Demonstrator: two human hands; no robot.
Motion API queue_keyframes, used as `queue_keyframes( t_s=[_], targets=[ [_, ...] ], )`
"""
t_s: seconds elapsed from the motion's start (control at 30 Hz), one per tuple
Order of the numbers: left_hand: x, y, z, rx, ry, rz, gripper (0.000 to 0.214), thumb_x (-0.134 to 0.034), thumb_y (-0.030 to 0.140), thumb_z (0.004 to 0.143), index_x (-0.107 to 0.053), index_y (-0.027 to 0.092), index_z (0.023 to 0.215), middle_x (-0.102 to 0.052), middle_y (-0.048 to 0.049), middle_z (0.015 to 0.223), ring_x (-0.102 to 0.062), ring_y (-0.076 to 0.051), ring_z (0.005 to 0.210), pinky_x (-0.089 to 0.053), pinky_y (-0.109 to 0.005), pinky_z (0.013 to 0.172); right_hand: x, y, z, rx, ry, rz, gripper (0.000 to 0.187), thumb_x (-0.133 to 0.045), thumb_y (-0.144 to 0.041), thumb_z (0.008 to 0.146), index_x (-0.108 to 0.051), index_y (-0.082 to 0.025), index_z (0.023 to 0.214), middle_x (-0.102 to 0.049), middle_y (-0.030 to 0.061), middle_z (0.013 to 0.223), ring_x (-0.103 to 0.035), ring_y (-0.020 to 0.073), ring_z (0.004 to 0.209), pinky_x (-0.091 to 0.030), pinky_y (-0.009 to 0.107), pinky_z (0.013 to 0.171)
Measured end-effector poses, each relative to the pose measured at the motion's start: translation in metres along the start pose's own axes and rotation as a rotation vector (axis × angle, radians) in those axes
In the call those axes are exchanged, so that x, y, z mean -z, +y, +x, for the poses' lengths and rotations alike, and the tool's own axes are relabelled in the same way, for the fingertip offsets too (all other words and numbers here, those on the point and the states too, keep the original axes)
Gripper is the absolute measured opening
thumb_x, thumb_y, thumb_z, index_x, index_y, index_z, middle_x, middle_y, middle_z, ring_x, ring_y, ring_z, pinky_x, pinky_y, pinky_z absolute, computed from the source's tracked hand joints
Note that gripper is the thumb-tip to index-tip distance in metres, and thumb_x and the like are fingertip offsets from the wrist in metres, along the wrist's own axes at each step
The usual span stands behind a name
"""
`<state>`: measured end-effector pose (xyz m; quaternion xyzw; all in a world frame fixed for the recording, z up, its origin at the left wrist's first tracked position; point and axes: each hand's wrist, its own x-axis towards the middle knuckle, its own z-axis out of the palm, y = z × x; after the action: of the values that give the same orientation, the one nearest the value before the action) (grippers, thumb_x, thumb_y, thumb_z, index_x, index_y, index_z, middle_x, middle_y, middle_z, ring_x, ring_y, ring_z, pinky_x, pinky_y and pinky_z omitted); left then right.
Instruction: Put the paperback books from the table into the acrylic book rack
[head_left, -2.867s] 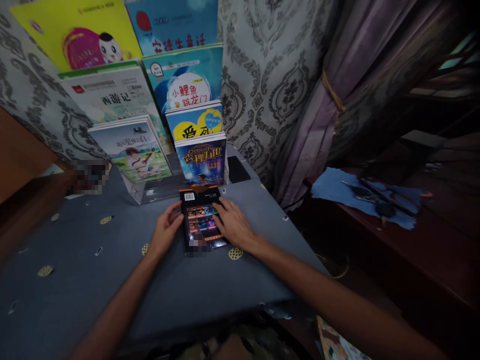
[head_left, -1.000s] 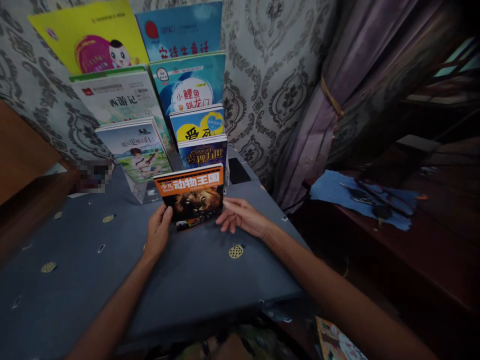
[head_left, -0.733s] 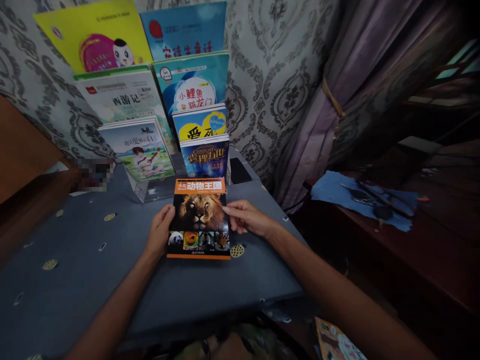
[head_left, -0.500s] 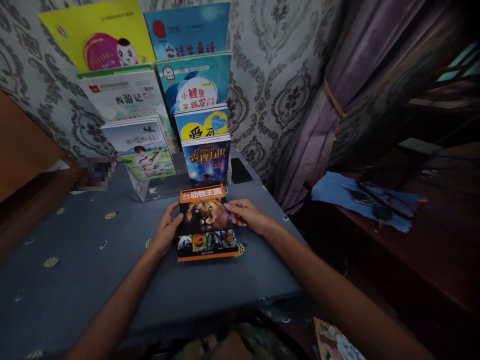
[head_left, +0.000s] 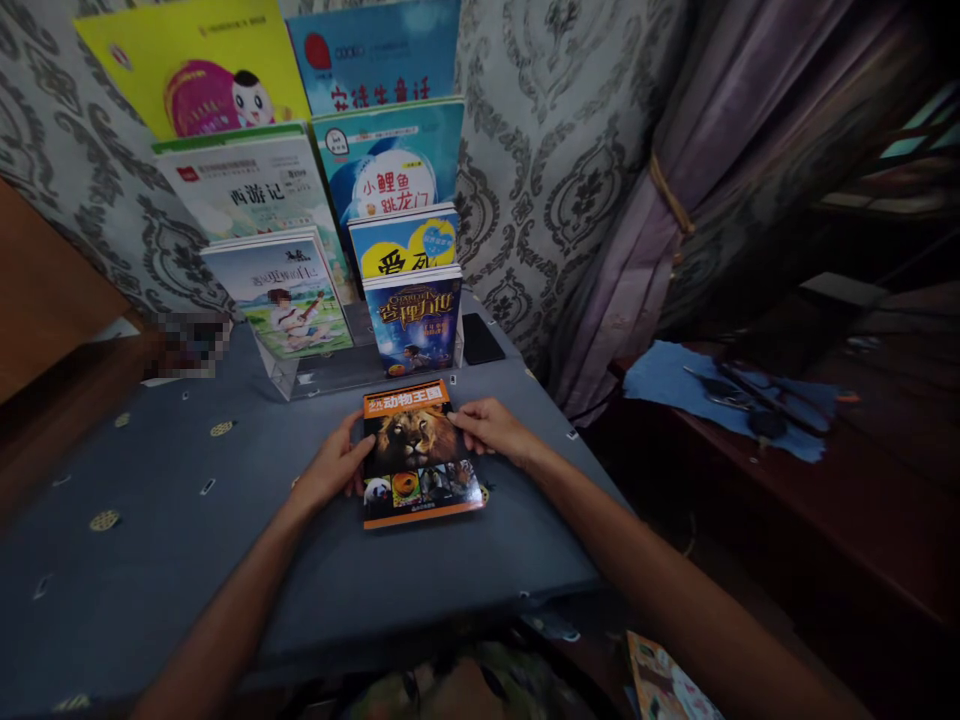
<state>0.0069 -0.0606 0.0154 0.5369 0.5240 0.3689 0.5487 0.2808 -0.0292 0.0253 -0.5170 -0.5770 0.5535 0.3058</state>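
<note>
Between both hands is a book (head_left: 418, 445) with a lion on its cover, an orange band at top and bottom and a row of small animal pictures. My left hand (head_left: 337, 460) grips its left edge, thumb on the cover and fingers underneath. My right hand (head_left: 491, 432) pinches the right edge near the upper corner. Just beyond the lion book stands a clear display rack (head_left: 330, 380) with books in stepped rows. Its front row bears a dark blue book (head_left: 416, 325) and a pale book with a seated figure (head_left: 292, 300).
A black flat object (head_left: 481, 340) lies right of the rack. On a dark red surface to the right is a blue cloth (head_left: 667, 380) with tools. Another book (head_left: 667, 675) shows low at the right. A purple curtain (head_left: 622, 290) hangs by the patterned wall.
The lion book has shifted slightly toward me and to the right, tilting a little, with both hands still on it. The racked books stay in place.
</note>
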Motion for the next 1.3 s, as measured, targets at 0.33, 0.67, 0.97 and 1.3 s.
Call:
queue_keyframes(
  t_s=[0.33,0.67,0.97,1.3],
  targets=[
    [0.018,0.004,0.023,-0.275,0.259,0.399,0.034,-0.075,0.03,0.073,-0.078,0.024,0.106,-0.071,-0.0013,0.064,-0.065,-0.023,0.064,-0.049,-0.028,0.063,-0.001,0.0,-0.004,0.03,-0.241,-0.065,0.037,-0.065,-0.046,0.088,-0.06,-0.017,0.066,-0.064,-0.0005,0.049,-0.053,0.0075,0.034,-0.026,0.017,0.033],
    [-0.04,0.053,-0.003,-0.285,0.161,1.439,0.034,-0.041,0.029,0.101,-0.067,0.02,0.121,-0.066,-0.0111,0.112,-0.06,-0.027,0.109,-0.048,-0.035,0.09,0.005,0.01,0.013,0.229,0.251,0.079,0.027,-0.053,-0.04,0.089,-0.064,-0.018,0.076,-0.062,-0.002,0.053,-0.051,0.0094,0.04,-0.035,0.019,0.041],
    [-0.121,0.078,-0.005,-0.219,0.02,1.589,0.038,-0.05,0.039,0.098,-0.06,0.009,0.119,-0.067,-0.0197,0.119,-0.061,-0.035,0.115,-0.052,-0.043,0.087,0.015,0.014,0.044,0.38,0.499,-0.171,0.019,-0.047,-0.019,0.092,-0.064,-0.02,0.101,-0.077,0.0049,0.084,-0.071,0.0216,0.087,-0.051,0.037,0.087],
    [-0.129,0.077,0.004,-0.192,0.021,1.67,0.036,-0.036,0.025,0.099,-0.066,0.008,0.109,-0.074,-0.0191,0.106,-0.072,-0.032,0.099,-0.055,-0.04,0.08,0.019,0.017,0.036,0.466,0.468,-0.223,0.023,-0.042,-0.023,0.101,-0.062,-0.019,0.11,-0.077,0.0043,0.087,-0.07,0.0198,0.089,-0.048,0.033,0.087]
  ],
)
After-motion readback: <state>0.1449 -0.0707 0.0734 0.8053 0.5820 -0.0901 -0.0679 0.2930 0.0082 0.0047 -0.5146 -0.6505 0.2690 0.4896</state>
